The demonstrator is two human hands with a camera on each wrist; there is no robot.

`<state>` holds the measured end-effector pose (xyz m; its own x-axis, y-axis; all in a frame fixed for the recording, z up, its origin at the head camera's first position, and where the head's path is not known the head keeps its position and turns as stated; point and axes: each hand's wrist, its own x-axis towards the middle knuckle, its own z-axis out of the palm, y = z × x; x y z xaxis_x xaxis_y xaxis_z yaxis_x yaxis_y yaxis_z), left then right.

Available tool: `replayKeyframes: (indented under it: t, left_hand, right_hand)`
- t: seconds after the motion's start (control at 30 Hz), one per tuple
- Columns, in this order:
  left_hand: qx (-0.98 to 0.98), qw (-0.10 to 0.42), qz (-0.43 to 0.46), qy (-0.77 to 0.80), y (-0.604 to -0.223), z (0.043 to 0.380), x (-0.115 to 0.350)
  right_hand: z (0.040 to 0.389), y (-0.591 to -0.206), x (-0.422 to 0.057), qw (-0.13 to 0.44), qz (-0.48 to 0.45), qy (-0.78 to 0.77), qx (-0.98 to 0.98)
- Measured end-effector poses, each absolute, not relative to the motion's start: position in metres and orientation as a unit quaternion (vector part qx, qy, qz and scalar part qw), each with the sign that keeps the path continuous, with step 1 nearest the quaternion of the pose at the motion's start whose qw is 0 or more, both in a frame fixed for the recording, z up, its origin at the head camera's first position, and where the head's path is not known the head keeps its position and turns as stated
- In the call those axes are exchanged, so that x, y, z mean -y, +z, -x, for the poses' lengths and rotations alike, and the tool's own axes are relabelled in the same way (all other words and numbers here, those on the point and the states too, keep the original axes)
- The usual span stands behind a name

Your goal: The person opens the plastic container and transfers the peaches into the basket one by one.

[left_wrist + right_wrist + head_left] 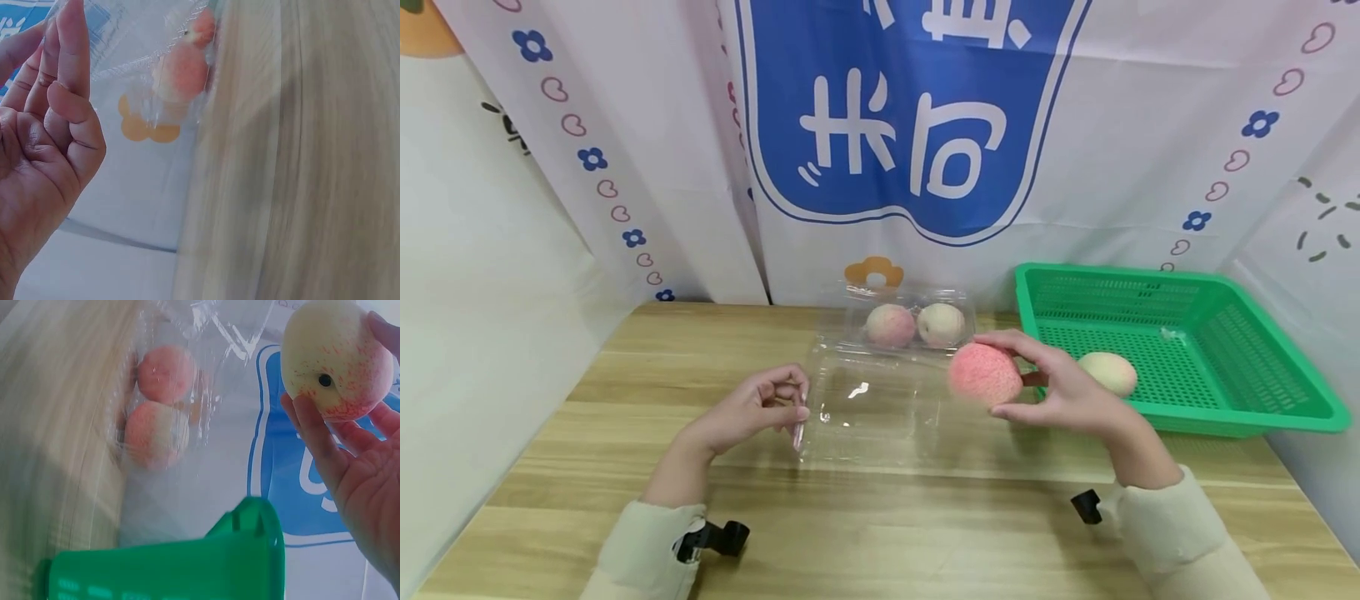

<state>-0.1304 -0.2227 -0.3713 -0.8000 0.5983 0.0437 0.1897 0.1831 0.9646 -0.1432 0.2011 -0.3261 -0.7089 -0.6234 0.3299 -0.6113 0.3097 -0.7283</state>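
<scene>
Peach (pixel 985 375) is in the right hand (pixel 1060 387), off the tabletop (pixel 865 533), between the clear container and the green basket. Right fingers curled round it, thumb on the near side. Pink-red face shows in head view; right wrist view shows the pale side, pink speckle, one dark spot (pixel 325 380) at the stem end. From the head camera it overlaps the container's right edge; exact height over it, can't tell.

Left hand (pixel 752 408): fingers bent, pinching the left edge of the clear container (pixel 865 417). Container stands open, two sections, one behind the other. Near section is see-through to the wood. Far section holds two peaches side by side: left peach (pixel 891 325) pinker, right peach (pixel 942 324) paler. Which section is the lid, can't tell.

Green basket (pixel 1225 417) sits right of the container, on the tabletop, slotted walls and floor. One pale peach (pixel 1107 374) in it, near-left corner, pink at its right end, partly behind the right hand.

Backdrop: white cloth (pixel 1150 167) behind everything, blue panel (pixel 887 187) with white characters, columns of hearts and flowers. Cream sleeves (pixel 1172 525) on both arms, black device (pixel 726 537) at each wrist.
</scene>
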Motion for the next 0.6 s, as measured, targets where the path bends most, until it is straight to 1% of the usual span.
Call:
replayKeyframes:
  t: [0.2, 0.6]
  left_hand:
    - [-0.750, 0.160, -0.250, 0.591, -0.369, 0.127, 0.242]
    - [-0.739, 0.117, -0.260, 0.610, -0.359, 0.122, 0.275]
  right_hand:
    - [0.144, -0.323, -0.213, -0.016, 0.378, -0.448, -0.810]
    - [0.146, -0.318, -0.245, -0.069, 0.345, -0.442, -0.825]
